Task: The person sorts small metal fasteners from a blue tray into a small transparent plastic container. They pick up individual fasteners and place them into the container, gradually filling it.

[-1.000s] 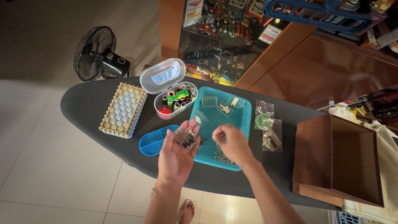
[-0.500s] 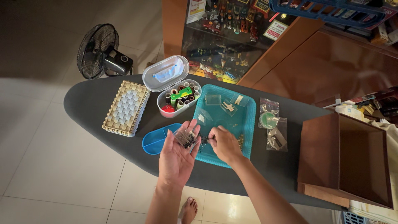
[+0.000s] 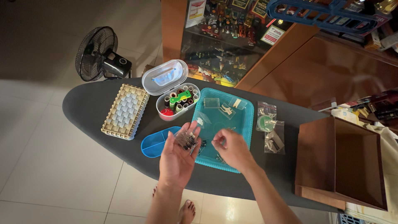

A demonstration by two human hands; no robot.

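The right hand (image 3: 233, 148) has lifted back off the teal tray (image 3: 244, 124), fingertips pinched, perhaps on a pin (too small to tell); the left hand (image 3: 179, 157) cups the pin cluster (image 3: 186, 140), palm up.

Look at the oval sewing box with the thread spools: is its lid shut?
No: the lid of the sewing box stands tipped back, showing the thread spools inside.

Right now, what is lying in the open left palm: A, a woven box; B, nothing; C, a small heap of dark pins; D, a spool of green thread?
C: the left hand is cupped palm up with a small heap of dark pins lying on it, beside the tray.
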